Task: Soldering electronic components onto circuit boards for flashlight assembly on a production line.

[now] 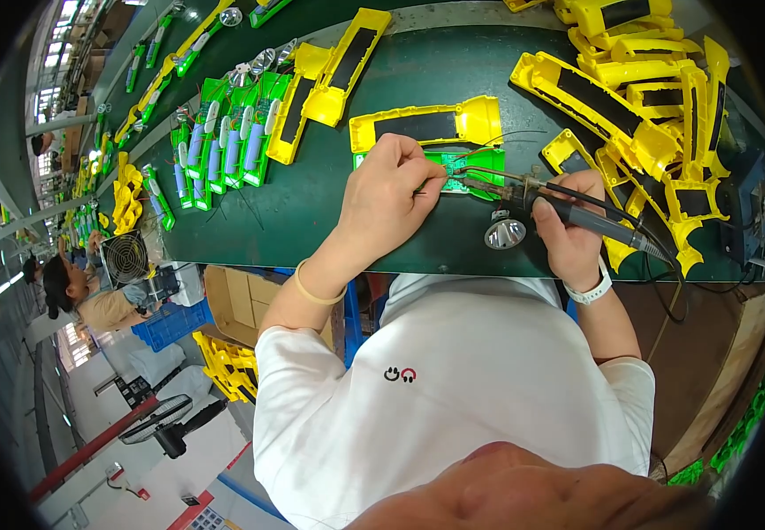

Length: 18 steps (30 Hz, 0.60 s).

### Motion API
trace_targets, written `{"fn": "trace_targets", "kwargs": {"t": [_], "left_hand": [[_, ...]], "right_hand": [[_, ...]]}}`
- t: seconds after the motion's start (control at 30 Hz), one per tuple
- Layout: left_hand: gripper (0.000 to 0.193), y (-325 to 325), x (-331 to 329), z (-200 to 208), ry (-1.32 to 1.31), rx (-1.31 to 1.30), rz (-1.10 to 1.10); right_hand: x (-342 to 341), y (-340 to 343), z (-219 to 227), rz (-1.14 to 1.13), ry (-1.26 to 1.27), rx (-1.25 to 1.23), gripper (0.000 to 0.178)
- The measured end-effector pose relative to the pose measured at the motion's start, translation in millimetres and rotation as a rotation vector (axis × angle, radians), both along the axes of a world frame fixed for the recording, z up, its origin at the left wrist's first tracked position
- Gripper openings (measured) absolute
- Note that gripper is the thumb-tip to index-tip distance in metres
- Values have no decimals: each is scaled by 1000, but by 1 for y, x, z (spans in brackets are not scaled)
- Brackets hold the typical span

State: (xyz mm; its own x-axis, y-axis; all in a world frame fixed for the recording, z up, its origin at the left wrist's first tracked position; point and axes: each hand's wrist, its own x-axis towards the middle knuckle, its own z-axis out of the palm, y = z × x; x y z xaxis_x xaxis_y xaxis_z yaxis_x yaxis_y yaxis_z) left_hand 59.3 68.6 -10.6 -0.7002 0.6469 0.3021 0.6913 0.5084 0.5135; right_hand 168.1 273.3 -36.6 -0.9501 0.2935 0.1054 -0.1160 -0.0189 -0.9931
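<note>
My right hand [572, 238] grips a soldering iron [590, 218] by its dark handle, with the tip pointing left over a small green circuit board [455, 162]. The board sits in a bright green flashlight housing [493, 162] lying on the bench. My left hand [391, 196] covers the left part of this housing, thumb and fingers pinched together at the board; what they hold is too small to make out. Thin wires rise from the board. A shiny reflector [505, 234] lies just below the iron. Directly behind is a yellow housing half [418, 125] with a dark panel.
Yellow housing parts [665, 97] are heaped at the right. Several green housings with purple cells [232, 150] stand in a row at the left, near more yellow halves [347, 62]. The iron's cable [665, 252] hangs off the bench's near edge. Another person [91, 296] works far left.
</note>
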Motion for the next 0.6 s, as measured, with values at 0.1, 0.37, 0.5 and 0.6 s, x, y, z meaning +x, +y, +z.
{"fn": "trace_targets", "kwargs": {"t": [0.1,0.37,0.5,0.6], "left_hand": [[9,0,1,3,4,-30,-13],[8,5,0,15,0,-112,-32],[7,7,2,17,-20,-148,-17],[9,7,3,18,-6,-163,-17]], "right_hand": [[-1,1,-1,6,-22,14,23],[1,3,0,-20,13,-188,27],[0,2,0,-31,22,-182,26],[0,2,2,-36,28,-184,26]]}}
